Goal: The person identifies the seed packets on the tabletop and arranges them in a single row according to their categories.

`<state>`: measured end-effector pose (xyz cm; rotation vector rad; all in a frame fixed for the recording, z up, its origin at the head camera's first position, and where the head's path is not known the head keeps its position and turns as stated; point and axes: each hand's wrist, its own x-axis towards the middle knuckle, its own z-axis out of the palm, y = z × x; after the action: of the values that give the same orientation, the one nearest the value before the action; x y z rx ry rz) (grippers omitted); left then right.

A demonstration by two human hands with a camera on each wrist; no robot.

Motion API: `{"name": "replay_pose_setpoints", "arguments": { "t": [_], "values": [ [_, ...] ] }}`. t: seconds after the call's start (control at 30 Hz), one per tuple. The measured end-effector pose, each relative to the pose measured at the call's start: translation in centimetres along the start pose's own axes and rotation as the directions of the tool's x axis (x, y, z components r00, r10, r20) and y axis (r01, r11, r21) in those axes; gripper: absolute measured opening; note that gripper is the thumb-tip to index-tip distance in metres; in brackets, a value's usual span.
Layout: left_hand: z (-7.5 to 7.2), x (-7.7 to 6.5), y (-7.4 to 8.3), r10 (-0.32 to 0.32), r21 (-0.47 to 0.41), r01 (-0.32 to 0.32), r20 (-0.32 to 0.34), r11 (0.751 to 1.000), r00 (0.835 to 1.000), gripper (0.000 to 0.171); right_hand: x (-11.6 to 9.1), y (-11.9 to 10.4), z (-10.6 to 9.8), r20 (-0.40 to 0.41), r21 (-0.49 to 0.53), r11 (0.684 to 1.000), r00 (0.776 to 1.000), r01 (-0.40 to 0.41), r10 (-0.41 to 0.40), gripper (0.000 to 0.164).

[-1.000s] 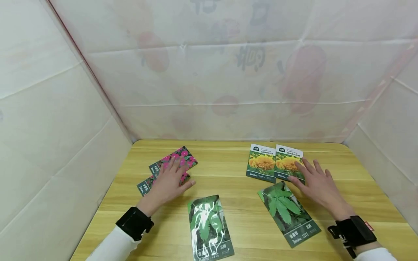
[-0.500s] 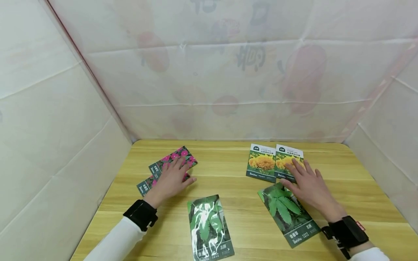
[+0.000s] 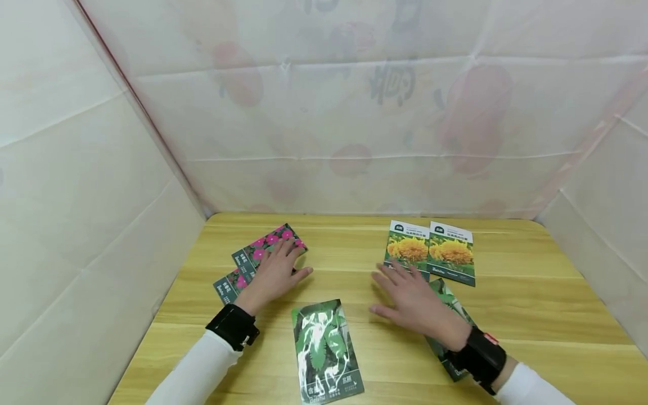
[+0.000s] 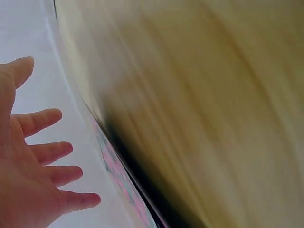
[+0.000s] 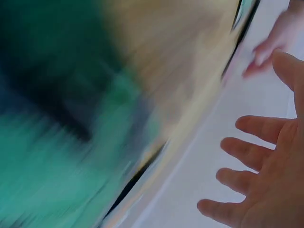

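Two pink flower packets (image 3: 257, 251) lie slanted on your left. Two yellow flower packets (image 3: 451, 254) lie side by side, far on your right. Two green leaf packets (image 3: 328, 353) lie apart, closer to you.

We see pink-flowered packets (image 3: 260, 247), white-topped golden-flowered packets (image 3: 451, 252), green-leaf packets (image 3: 326, 350), black wristbands (image 3: 233, 326) and a yellow wood-grained table (image 3: 346, 250).

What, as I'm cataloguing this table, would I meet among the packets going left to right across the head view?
Pink-flower packets → glossy green-leaf packet → left yellow-flower packet → right yellow-flower packet.
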<state>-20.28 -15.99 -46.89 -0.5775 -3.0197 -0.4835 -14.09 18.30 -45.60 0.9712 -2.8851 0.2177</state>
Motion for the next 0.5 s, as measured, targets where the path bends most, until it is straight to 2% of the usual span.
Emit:
{"name": "replay_pose_setpoints", "arguments": {
  "t": [0.23,0.5],
  "values": [
    [-0.1,0.0,0.2,-0.014,-0.032,0.013,-0.035,0.999,0.999,0.061,3.1,-4.9,1.6,0.057,0.064,0.986,0.986,0.152,-0.156,0.081],
    [-0.6,-0.3,0.5,-0.012,-0.055,0.009,-0.056,0.998,0.998,0.053,4.5,-7.6,2.9,0.145,0.017,0.988,0.977,0.153,-0.154,0.101]
  ]
}}
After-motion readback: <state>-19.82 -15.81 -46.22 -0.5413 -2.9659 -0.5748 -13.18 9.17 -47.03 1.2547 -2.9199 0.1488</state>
